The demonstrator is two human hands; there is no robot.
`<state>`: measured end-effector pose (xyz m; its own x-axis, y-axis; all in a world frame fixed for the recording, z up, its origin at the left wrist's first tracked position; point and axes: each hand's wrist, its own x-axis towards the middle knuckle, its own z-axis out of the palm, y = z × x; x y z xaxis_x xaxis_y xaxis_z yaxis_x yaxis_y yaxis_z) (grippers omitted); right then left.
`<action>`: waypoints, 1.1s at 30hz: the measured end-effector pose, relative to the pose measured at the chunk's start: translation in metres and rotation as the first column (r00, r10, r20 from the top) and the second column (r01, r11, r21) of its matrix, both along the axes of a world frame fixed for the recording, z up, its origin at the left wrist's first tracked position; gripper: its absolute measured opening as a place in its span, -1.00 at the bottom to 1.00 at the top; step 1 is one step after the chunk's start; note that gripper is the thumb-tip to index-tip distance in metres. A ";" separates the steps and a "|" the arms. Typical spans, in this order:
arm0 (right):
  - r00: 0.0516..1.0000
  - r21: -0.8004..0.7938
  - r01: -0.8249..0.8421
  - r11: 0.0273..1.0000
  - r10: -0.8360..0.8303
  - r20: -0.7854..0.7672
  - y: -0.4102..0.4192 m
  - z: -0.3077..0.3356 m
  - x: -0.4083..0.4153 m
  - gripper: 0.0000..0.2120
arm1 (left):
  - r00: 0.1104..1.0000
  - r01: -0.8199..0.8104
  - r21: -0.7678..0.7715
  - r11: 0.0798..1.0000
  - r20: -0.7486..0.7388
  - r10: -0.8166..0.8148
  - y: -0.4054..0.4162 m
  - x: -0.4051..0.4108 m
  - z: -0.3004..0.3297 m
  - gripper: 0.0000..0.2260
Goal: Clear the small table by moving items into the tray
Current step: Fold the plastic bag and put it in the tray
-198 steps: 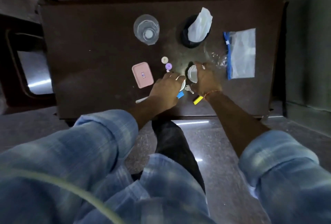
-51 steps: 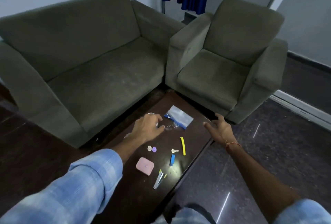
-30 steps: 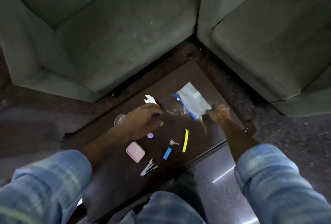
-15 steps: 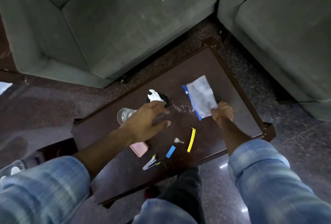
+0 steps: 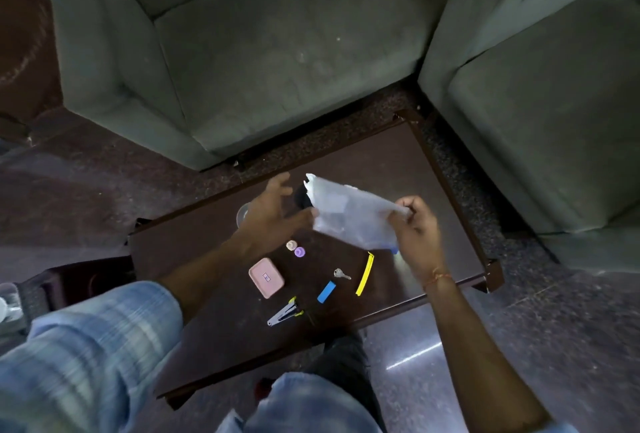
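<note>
My right hand (image 5: 417,228) pinches a clear zip bag (image 5: 346,216) by one corner and holds it above the small dark table (image 5: 398,162). My left hand (image 5: 273,212) hovers with fingers spread at the bag's left edge, touching or almost touching it. On the table lie a pink case (image 5: 266,277), a beige cap (image 5: 291,245), a purple cap (image 5: 299,252), a key (image 5: 340,273), a blue clip (image 5: 326,292), a yellow strip (image 5: 365,273) and a stapler (image 5: 284,312). A black bowl (image 5: 300,197) and a glass (image 5: 241,214) are partly hidden behind my left hand. No tray is in view.
A grey sofa (image 5: 277,44) stands beyond the table's far edge and a grey armchair (image 5: 540,93) at its right. Polished stone floor (image 5: 519,328) surrounds the table. My knees in blue plaid fill the bottom of the view.
My right hand has lifted the zip bag off the table and now holds it in the air. My left hand moved up to the bag's left edge. The view shifted.
</note>
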<state>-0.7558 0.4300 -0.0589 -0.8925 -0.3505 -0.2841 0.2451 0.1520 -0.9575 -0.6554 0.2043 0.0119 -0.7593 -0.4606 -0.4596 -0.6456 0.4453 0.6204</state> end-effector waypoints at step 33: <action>0.691 -0.285 -0.606 0.743 0.669 0.275 -0.484 0.210 0.474 -0.93 | 0.153 -0.879 0.371 0.300 -0.376 0.914 -0.332 0.600 0.164 -0.63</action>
<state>-0.2814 -0.0544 0.1514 -0.2920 -0.8657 -0.4066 0.4558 0.2478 -0.8549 -0.0553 -0.1279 0.1757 0.0807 -0.9577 -0.2761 -0.2097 -0.2871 0.9347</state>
